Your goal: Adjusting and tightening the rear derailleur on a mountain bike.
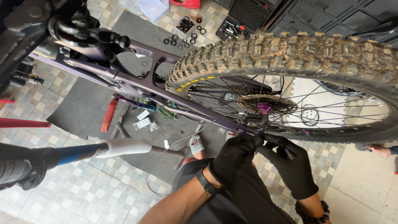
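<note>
A dark purple bike frame (137, 85) hangs in front of me with its muddy knobby rear tyre (290, 56) at the upper right. Both my hands wear black gloves and meet just below the rear axle with its purple hub (264, 108). My left hand (234, 155) pinches the end of a thin silver cable (182, 141) near the black brake caliper (251, 120). My right hand (290, 164) is closed beside it on a small part I cannot make out, fingertips touching the left hand's.
A red pedal (109, 115) hangs by the crank. Black washers and rings (184, 33) and an open tool case (238, 23) lie on a dark mat on the tiled floor. A stand's white and blue tube (112, 148) crosses at left. Another person's hand (379, 149) shows at the right edge.
</note>
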